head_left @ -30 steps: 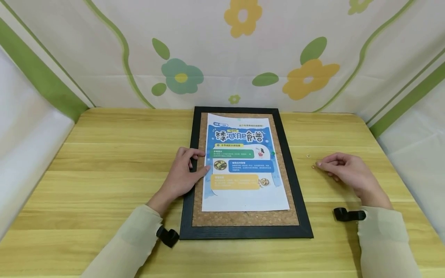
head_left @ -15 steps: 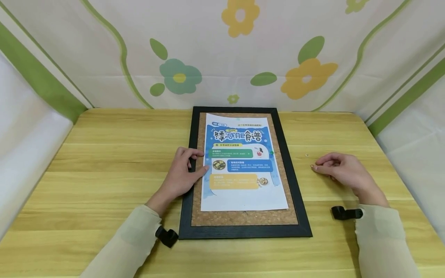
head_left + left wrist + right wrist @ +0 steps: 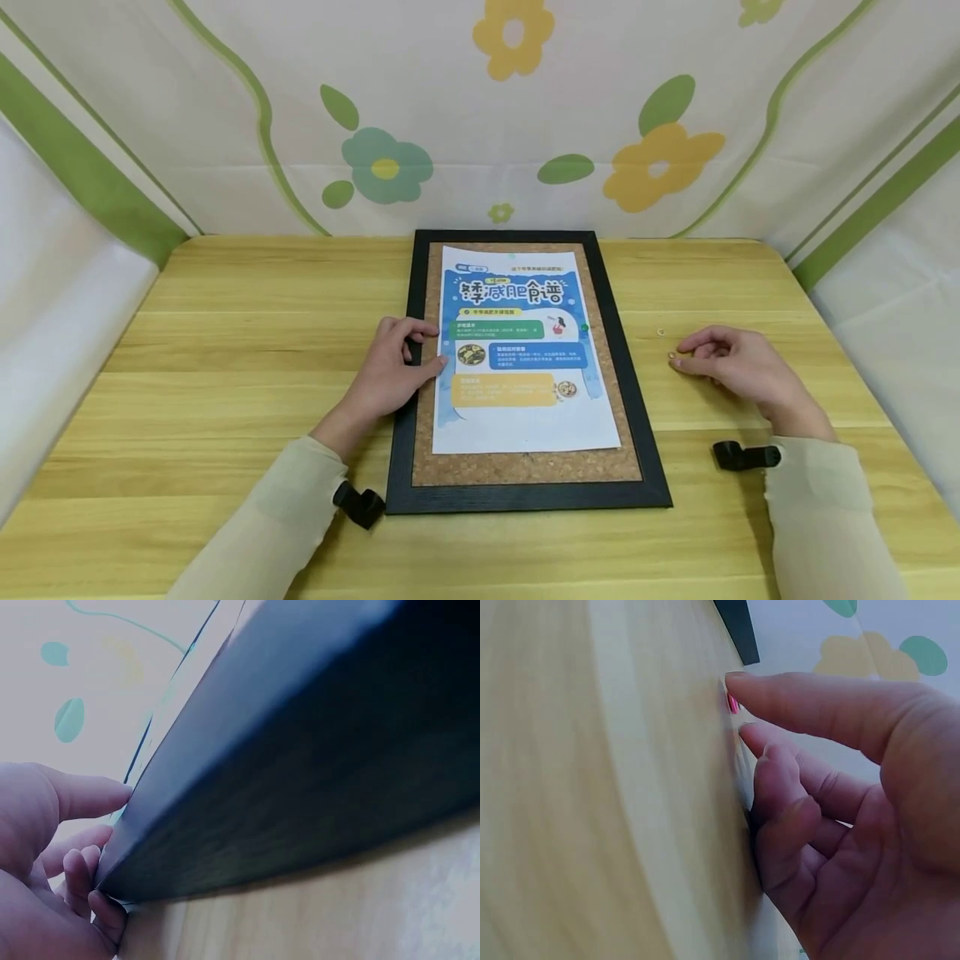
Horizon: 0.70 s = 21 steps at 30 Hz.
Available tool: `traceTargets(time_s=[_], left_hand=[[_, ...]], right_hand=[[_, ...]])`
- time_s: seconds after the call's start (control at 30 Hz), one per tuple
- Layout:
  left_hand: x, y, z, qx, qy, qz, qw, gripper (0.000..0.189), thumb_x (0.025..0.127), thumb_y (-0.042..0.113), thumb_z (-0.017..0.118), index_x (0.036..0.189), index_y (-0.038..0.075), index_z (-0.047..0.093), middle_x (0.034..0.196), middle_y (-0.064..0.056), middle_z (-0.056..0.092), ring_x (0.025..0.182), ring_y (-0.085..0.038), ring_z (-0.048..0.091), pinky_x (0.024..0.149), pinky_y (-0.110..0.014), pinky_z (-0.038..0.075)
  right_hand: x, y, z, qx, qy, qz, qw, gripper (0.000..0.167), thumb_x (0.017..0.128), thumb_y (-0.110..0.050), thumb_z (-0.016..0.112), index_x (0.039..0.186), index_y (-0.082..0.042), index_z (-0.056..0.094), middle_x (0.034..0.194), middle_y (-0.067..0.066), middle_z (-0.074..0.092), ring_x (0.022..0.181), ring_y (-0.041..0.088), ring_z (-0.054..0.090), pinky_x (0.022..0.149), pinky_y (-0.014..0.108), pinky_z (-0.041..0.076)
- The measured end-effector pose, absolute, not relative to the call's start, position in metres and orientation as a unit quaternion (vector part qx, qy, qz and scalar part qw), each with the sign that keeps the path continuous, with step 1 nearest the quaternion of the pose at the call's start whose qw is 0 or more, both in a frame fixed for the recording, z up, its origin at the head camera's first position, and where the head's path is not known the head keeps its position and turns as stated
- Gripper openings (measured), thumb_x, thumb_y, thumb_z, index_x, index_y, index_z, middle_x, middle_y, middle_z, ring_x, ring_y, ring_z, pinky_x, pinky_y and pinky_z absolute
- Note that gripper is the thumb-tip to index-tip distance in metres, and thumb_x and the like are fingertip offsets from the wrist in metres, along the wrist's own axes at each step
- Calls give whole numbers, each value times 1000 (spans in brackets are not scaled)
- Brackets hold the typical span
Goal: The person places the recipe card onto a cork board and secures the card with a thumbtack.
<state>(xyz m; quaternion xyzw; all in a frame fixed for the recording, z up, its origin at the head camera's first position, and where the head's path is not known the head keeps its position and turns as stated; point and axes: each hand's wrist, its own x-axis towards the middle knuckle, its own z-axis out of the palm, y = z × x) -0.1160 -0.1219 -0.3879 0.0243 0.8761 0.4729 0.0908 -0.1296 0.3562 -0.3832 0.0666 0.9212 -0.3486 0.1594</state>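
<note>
The left hand (image 3: 390, 371) rests with relaxed fingers on the left edge of the black-framed cork board (image 3: 525, 479) at the tabletop (image 3: 225, 333) centre. The right hand (image 3: 731, 367) pinches a small pushpin (image 3: 675, 360) near the tabletop's right edge.

The head camera looked down and forward over the table (image 3: 225, 333), taking in the framed corkboard (image 3: 525, 498). Both wrist cameras sat low and close at tabletop level; the left shared the frame edge (image 3: 315, 765), the right its corner (image 3: 739, 626).
</note>
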Motion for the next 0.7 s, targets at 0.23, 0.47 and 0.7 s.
traceTargets(time_s=[0.23, 0.47, 0.7], left_hand=[[-120, -120, -383, 13, 876, 469, 111, 37, 102, 15, 73, 138, 6, 63, 130, -16, 45, 101, -27, 42, 87, -38, 37], [-121, -116, -377, -22, 872, 471, 134, 38, 102, 14, 73, 138, 7, 62, 130, -14, 43, 102, -26, 42, 86, -38, 38], [-120, -117, -378, -27, 868, 478, 134, 37, 102, 14, 73, 137, 8, 63, 130, -14, 43, 102, -26, 41, 87, -38, 37]], right_hand=[[-130, 351, -382, 53, 929, -334, 150, 52, 100, -51, 75, 126, -6, 70, 102, -1, 69, 84, 12, 58, 74, 25, 46], [-130, 349, -384, 52, 933, -325, 146, 50, 101, -51, 73, 124, -7, 72, 101, 1, 70, 82, 12, 58, 74, 26, 45], [-129, 347, -385, 48, 931, -329, 150, 48, 102, -50, 72, 124, -7, 71, 101, 2, 69, 82, 13, 57, 73, 27, 45]])
